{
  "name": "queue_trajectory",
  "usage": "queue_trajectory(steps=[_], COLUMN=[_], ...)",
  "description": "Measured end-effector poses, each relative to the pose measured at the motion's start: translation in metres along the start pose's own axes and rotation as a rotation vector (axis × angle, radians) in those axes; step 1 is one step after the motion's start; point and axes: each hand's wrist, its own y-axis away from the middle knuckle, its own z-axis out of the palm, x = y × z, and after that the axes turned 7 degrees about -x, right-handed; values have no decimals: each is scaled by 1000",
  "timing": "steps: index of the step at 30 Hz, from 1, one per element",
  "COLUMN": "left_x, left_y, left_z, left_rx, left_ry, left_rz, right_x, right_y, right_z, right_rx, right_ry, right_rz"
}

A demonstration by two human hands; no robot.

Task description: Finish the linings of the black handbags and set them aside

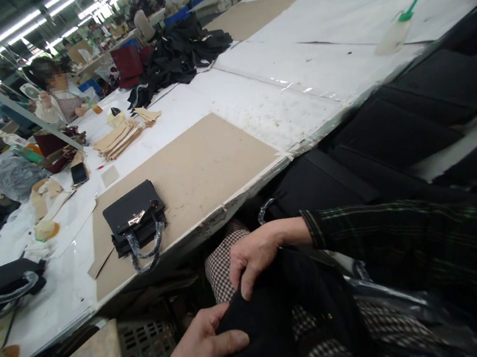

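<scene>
Across my lap lies a black handbag (270, 324), dark and partly out of view at the bottom. My left hand (202, 347) grips its near edge, thumb on top and fingers hidden underneath. Farther up, my right hand (253, 257) pinches the bag's upper edge between thumb and fingers. Clear plastic wrapping (392, 293) shows at the bag's right side. On the table beyond, a second black handbag (132, 207) rests on brown board, with a gold clasp and plastic-wrapped handles.
The white-covered table (191, 110) runs diagonally past my knees. It bears tan pieces (118, 138), a phone (79, 173), black material (182, 51) and a green-tipped bottle (396, 33). Black panels (394, 130) lie at right. A person (66, 103) sits across the table. A plastic crate (149, 355) stands below.
</scene>
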Motion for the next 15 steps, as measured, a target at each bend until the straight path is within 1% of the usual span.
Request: queue_trajectory(steps=[2,4,6,8,10,12,15], left_x=[-1,-1,1,1,-1,-4,-9], left_y=[-2,-4,-6,-7,-8,-8,-6], left_z=[-2,-4,-5,-4,-2,0,4], left_rx=[-7,7,82,189,268,296,290], left_ry=[-32,-180,-454,-744,-930,-1011,-1016], left_rz=[-23,-23,-11,-9,-29,-54,-60], right_x=[4,10,15,16,14,9,5], right_y=[6,8,6,2,-2,-4,-2], right_z=[3,4,4,2,1,0,1], right_rx=[13,11,20,26,3,-47,-82], right_ry=[-13,-31,-27,7,41,68,81], right_rz=[14,25,39,42,25,1,-22])
